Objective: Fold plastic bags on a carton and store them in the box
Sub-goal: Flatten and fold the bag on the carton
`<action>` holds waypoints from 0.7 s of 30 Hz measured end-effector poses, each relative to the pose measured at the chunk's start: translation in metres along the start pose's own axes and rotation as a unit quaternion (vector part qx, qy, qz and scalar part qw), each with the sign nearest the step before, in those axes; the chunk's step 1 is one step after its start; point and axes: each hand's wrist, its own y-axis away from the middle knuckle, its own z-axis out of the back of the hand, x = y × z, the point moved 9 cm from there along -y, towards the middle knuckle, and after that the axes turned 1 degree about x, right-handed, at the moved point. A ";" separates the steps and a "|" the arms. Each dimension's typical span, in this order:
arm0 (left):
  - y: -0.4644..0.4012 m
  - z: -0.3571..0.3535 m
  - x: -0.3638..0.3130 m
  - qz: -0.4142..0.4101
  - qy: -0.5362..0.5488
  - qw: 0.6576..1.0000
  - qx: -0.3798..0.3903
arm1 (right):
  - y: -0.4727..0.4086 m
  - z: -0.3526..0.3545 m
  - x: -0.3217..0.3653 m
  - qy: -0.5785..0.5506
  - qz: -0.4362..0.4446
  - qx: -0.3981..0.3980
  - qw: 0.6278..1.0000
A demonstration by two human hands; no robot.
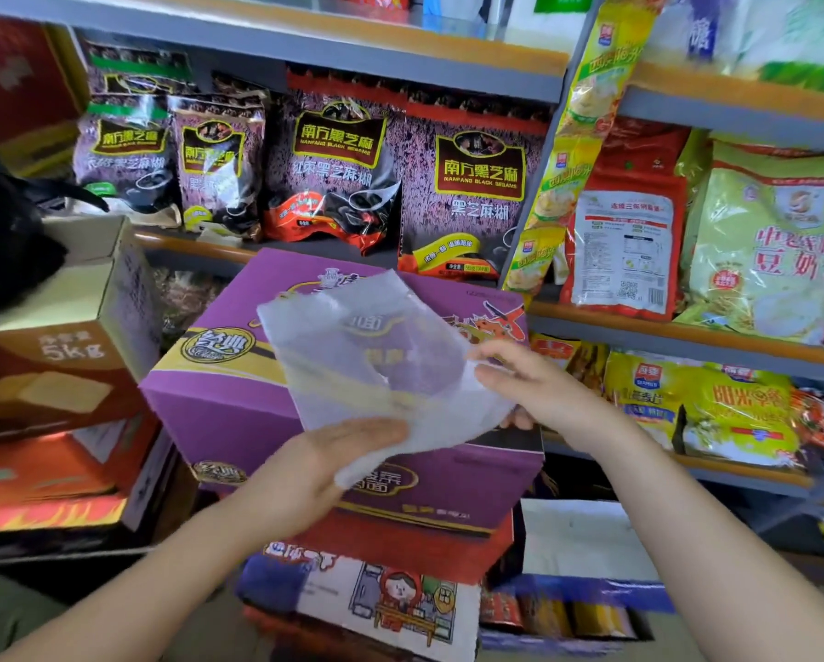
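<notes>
A clear plastic bag point(352, 355) is held up just above the purple carton point(219, 403) in the middle of the view. My left hand point(324, 465) holds the bag's lower corner, thumb on top of the film. My right hand point(524, 384) pinches the bag's right edge, fingers partly behind the film. The bag looks flat and partly spread, its top edge lifted toward the shelf. A storage box for the bags is not clearly told apart among the cartons.
Brown and red cartons point(61, 375) are stacked at the left. Under the purple carton sit a red carton and an illustrated one point(391, 599). Shelves point(687, 327) with black sesame packs point(476, 193) and yellow-green food bags point(772, 250) stand behind and to the right.
</notes>
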 end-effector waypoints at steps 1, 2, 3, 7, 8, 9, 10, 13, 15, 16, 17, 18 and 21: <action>0.002 0.006 0.001 0.031 0.053 0.998 -0.001 | 0.006 -0.002 0.004 -0.015 0.014 0.015 1.000; 0.004 0.013 0.002 0.058 0.090 0.994 -0.005 | 0.010 -0.003 0.008 -0.012 0.031 0.029 0.999; 0.004 0.022 0.000 0.077 0.122 0.989 -0.017 | 0.013 -0.004 0.013 0.011 0.062 0.047 0.997; 0.002 0.055 0.003 0.126 0.267 0.952 -0.078 | 0.023 -0.017 0.033 0.046 0.175 0.103 0.978; 0.001 0.061 0.004 0.134 0.296 0.942 -0.087 | 0.024 -0.021 0.038 0.049 0.193 0.108 0.974; 0.000 0.066 0.007 0.144 0.313 0.934 -0.098 | 0.022 -0.022 0.042 0.052 0.203 0.097 0.973; -0.002 0.071 0.008 0.151 0.327 0.927 -0.105 | 0.020 -0.022 0.047 0.038 0.207 0.075 0.975; -0.007 0.082 0.024 0.163 0.341 0.916 -0.133 | 0.003 -0.008 0.044 -0.063 0.149 -0.018 0.987; -0.009 0.086 0.038 0.181 0.330 0.915 -0.148 | -0.010 -0.005 0.032 -0.105 0.077 -0.054 0.990; -0.010 0.085 0.045 0.192 0.316 0.918 -0.146 | -0.014 -0.006 0.027 -0.120 0.046 -0.063 0.990; -0.011 0.082 0.053 0.206 0.299 0.920 -0.144 | -0.020 -0.005 0.021 -0.132 0.022 -0.078 0.988; -0.012 0.080 0.060 0.225 0.279 0.923 -0.144 | -0.025 -0.004 0.017 -0.143 0.003 -0.098 0.985; -0.017 0.077 0.075 0.271 0.276 0.910 -0.150 | -0.044 0.003 0.000 -0.111 -0.051 -0.157 0.980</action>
